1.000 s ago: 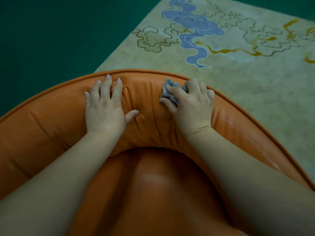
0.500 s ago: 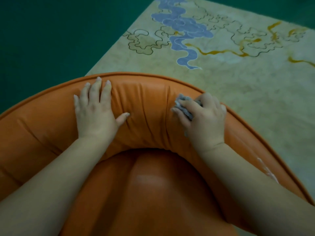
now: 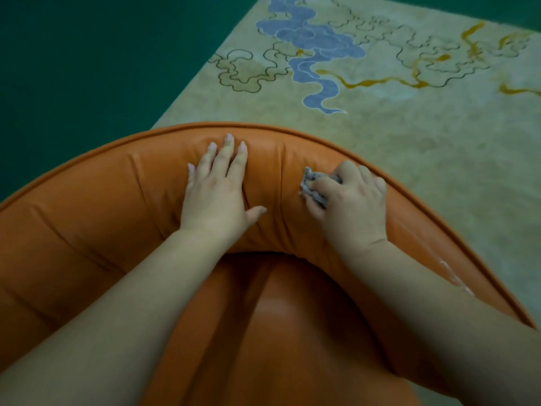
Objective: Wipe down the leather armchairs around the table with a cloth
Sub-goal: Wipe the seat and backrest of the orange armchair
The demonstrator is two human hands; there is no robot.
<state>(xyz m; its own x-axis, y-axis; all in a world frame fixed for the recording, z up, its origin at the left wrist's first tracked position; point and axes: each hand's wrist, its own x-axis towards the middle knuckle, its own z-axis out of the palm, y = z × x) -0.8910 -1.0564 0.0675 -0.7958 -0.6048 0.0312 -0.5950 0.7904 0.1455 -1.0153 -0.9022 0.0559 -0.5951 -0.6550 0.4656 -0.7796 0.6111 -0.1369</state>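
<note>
An orange leather armchair [image 3: 96, 206] with a curved padded back fills the lower part of the head view; its seat [image 3: 292, 332] lies between my forearms. My left hand [image 3: 218, 194] lies flat on the top of the backrest, fingers straight and spread. To its right, my right hand [image 3: 351, 203] grips a bunched grey cloth [image 3: 311, 186] and presses it against the backrest near the right-hand curve. Most of the cloth is hidden under my fingers.
A pale rug [image 3: 409, 136] with a blue cloud pattern and yellow lines lies behind the chair. Dark green floor [image 3: 87, 68] spreads to the left. White streaks [image 3: 453, 273] show on the chair's right arm.
My right hand has slid the cloth to the right along the backrest and a little down its inner face. My left hand has stayed flat on the leather.
</note>
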